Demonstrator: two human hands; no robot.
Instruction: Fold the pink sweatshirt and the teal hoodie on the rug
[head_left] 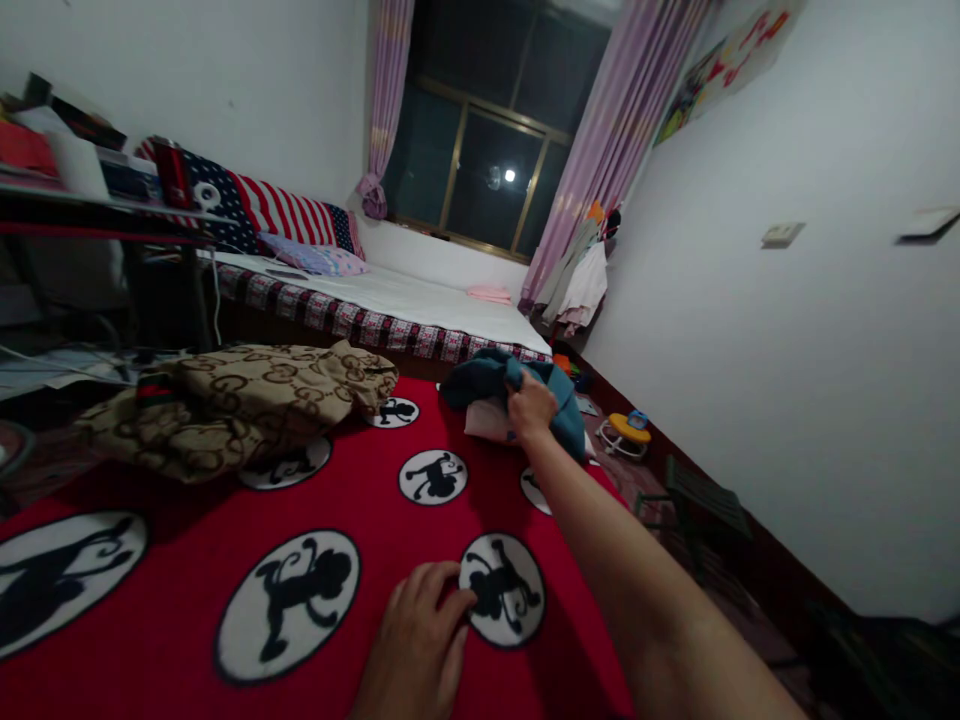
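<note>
My right hand point(529, 406) reaches far across a red blanket point(360, 495) printed with black monkey figures in white circles, and it grips a teal-blue garment point(487, 378) lying at the blanket's far edge. A pale pink cloth point(486, 420) lies under that garment. My left hand point(420, 635) rests near me on the blanket, its fingers curled and pressing down beside one of the white circles, holding nothing that I can see.
A brown patterned quilt point(232, 400) is bunched on the blanket's left. Beyond it stands a second bed point(420, 300) with a flag-print pillow point(255, 205). A cluttered desk point(90, 190) is at left. A toy point(626, 432) and a small green stool point(701, 495) sit on the floor at right.
</note>
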